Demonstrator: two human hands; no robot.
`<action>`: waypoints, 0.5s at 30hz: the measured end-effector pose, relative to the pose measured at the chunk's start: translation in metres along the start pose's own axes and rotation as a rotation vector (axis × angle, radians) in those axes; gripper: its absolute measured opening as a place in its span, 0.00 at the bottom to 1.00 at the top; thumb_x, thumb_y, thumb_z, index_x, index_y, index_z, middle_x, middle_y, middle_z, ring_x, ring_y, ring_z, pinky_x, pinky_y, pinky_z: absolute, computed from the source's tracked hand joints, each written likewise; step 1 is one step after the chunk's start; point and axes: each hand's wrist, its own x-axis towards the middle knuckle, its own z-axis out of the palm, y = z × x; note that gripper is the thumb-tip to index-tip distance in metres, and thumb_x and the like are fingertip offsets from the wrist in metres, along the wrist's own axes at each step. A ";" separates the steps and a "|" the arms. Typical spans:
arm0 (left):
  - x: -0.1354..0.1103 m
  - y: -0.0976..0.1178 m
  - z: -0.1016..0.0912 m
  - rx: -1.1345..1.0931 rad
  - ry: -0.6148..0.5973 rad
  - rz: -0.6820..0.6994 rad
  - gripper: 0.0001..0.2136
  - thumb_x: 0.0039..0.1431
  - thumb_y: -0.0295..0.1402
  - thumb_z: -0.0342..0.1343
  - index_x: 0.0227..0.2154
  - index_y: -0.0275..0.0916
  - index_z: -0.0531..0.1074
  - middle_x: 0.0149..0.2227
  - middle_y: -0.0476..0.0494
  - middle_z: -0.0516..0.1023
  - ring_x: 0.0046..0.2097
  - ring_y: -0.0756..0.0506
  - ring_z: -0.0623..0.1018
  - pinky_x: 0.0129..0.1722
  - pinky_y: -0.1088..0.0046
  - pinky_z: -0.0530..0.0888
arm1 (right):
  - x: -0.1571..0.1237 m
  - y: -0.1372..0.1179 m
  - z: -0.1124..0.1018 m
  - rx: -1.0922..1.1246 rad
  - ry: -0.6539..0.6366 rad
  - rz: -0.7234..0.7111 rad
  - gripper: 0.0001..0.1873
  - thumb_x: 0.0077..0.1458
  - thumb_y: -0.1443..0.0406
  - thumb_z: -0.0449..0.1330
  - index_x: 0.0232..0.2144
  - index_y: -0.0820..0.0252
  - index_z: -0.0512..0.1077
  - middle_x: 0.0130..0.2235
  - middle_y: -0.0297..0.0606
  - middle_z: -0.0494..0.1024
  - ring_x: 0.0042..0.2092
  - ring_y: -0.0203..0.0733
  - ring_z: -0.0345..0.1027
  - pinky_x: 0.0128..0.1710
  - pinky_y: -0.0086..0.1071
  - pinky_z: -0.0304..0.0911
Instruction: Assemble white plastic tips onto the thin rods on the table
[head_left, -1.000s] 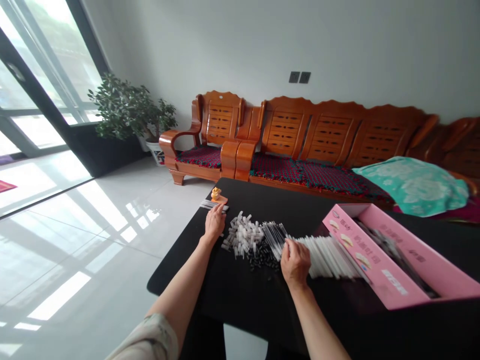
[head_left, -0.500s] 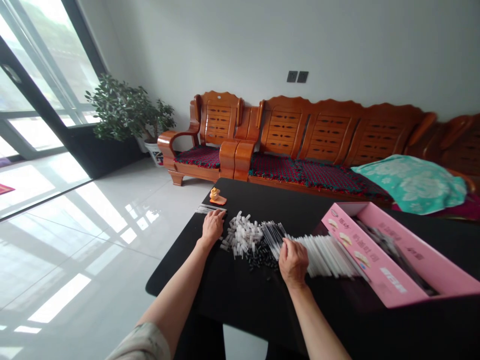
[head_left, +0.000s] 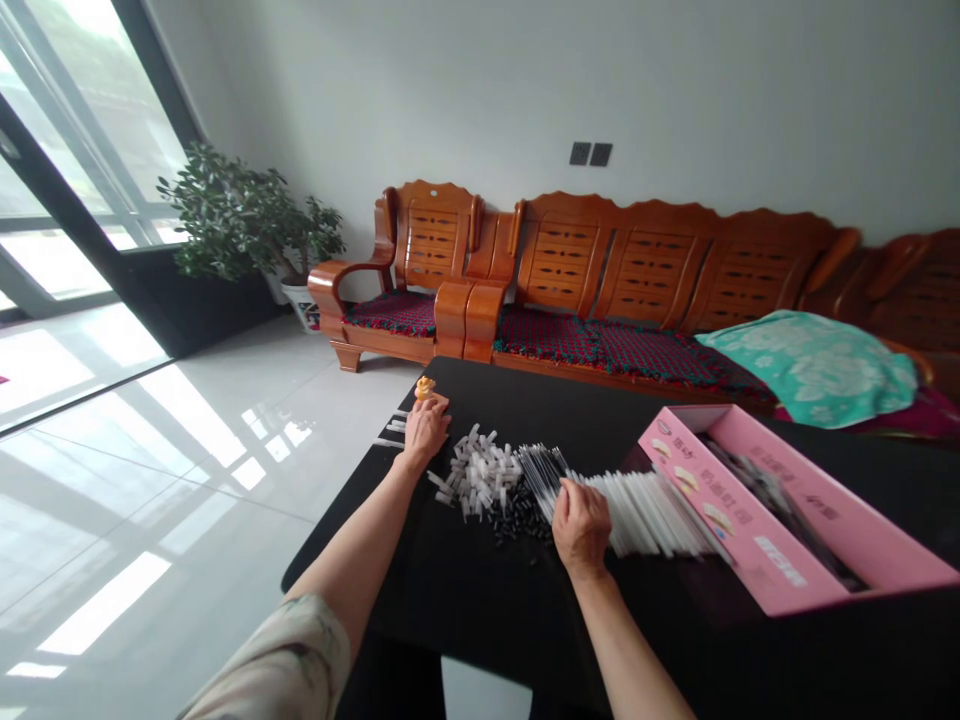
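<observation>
My left hand (head_left: 426,430) reaches over the far left part of the table, palm down with fingers stretched forward. Its fingertips are at a small orange figure (head_left: 425,387) on a flat base; whether they press on it is unclear. White pens (head_left: 390,442) lie beside it at the table's edge. Closed, with fingers curled, my right hand (head_left: 581,525) rests by a bundle of dark-tipped pen refills (head_left: 541,468); what it pinches is hidden. Between the hands are a heap of white caps (head_left: 480,475) and small black plugs (head_left: 517,520). White pen tubes (head_left: 656,515) lie in a row to the right.
A pink open box (head_left: 757,540) holding dark items stands on the right of the black table (head_left: 465,600). Behind are a wooden sofa (head_left: 645,265) with a turquoise cloth (head_left: 817,365) and a potted plant (head_left: 240,220). A glass door (head_left: 82,150) is at left.
My left hand has moved slightly forward, off the white pens and up to the orange figure. More of the pens now shows. My right hand stays by the refills.
</observation>
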 end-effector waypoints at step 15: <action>0.070 -0.048 0.017 0.094 -0.104 0.003 0.23 0.58 0.24 0.48 0.56 0.38 0.70 0.60 0.34 0.63 0.55 0.37 0.71 0.57 0.62 0.65 | -0.004 -0.003 -0.002 0.013 -0.022 0.016 0.11 0.63 0.71 0.49 0.40 0.62 0.71 0.30 0.41 0.74 0.36 0.45 0.68 0.39 0.37 0.60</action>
